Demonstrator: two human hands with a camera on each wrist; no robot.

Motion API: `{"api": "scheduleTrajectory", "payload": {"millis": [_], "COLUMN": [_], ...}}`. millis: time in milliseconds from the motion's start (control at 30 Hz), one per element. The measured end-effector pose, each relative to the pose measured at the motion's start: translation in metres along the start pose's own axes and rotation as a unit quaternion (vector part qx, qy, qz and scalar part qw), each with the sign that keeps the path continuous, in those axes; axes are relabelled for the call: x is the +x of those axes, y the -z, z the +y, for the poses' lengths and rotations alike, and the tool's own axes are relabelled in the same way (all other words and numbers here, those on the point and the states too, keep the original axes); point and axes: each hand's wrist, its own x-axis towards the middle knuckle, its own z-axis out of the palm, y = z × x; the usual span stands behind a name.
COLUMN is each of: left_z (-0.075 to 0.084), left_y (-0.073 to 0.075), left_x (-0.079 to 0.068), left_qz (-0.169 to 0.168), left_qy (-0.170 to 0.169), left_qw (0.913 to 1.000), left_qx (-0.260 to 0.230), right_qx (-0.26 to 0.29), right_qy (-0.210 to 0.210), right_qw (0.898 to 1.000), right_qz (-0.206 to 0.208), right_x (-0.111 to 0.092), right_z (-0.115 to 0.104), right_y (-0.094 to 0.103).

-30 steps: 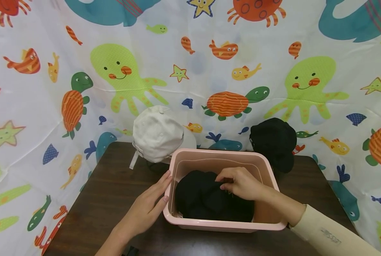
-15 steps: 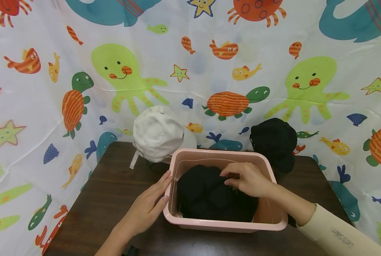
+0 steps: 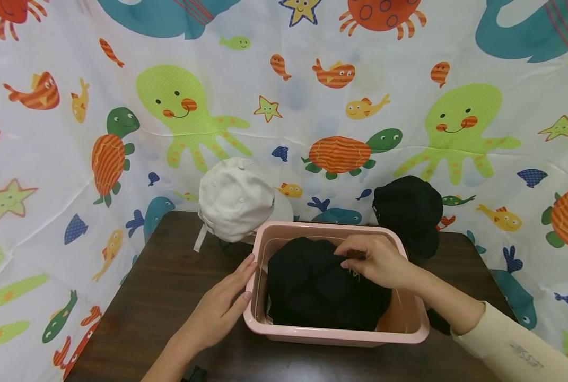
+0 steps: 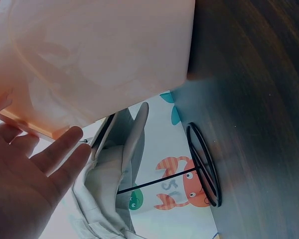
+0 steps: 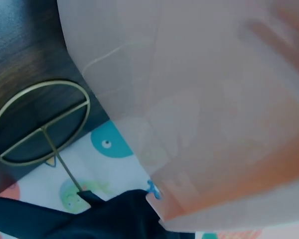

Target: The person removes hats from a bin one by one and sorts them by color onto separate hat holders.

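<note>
A pink plastic bin point(image 3: 341, 335) sits on the table, and a black cap point(image 3: 312, 286) fills much of its inside. My right hand point(image 3: 379, 262) reaches over the bin and pinches the cap near its upper right part between thumb and fingers. Small gold marks show on the cloth just below those fingertips. Against the bin's left rim rests my left hand point(image 3: 219, 307), its fingers extended; the left wrist view shows fingertips point(image 4: 70, 137) at the bin's edge. The bin wall hides the right hand's work in the right wrist view.
Behind the bin's left corner a white cap point(image 3: 236, 199) hangs on a black wire stand point(image 4: 204, 164). At the back right another black cap point(image 3: 408, 212) sits on a gold wire stand point(image 5: 45, 124). A sea-animal curtain point(image 3: 293, 116) encloses the dark wooden table point(image 3: 169, 276).
My right hand has moved up and to the right, drawing the black cap the same way inside the bin. The left hand has stayed on the rim.
</note>
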Motion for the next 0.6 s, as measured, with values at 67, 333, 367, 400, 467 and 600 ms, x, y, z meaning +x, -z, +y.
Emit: {"api": "scheduleTrajectory", "payload": {"millis": [67,333,367,400,467,600], "left_z": [0.0,0.0,0.0,0.001,0.001,0.001], "left_y": [0.0,0.0,0.0,0.0,0.0,0.001], "left_x": [0.0,0.0,0.0,0.0,0.0,-0.001], "left_qz": [0.0,-0.001,-0.001,-0.002,-0.002,-0.006], "left_qy": [0.0,0.0,0.001,0.001,0.002,0.007], "left_qw": [1.0,1.0,1.0,1.0,1.0,0.9999], "left_qx": [-0.002,-0.002,-0.002,-0.003,-0.004,-0.005], "right_qx": [-0.007,-0.026,-0.024,-0.022,-0.019,-0.023], "right_qy": [0.006,0.01,0.01,0.012,0.015,0.026], "right_qw": [1.0,0.999,1.0,1.0,1.0,0.999], "right_qz": [0.004,0.018,0.017,0.017,0.015,0.013], "right_x": [0.001,0.003,0.003,0.003,0.003,0.006], "right_z": [-0.002,-0.011,-0.011,-0.012,-0.013,-0.016], "right_y": [0.003,0.014,0.015,0.016,0.019,0.024]}}
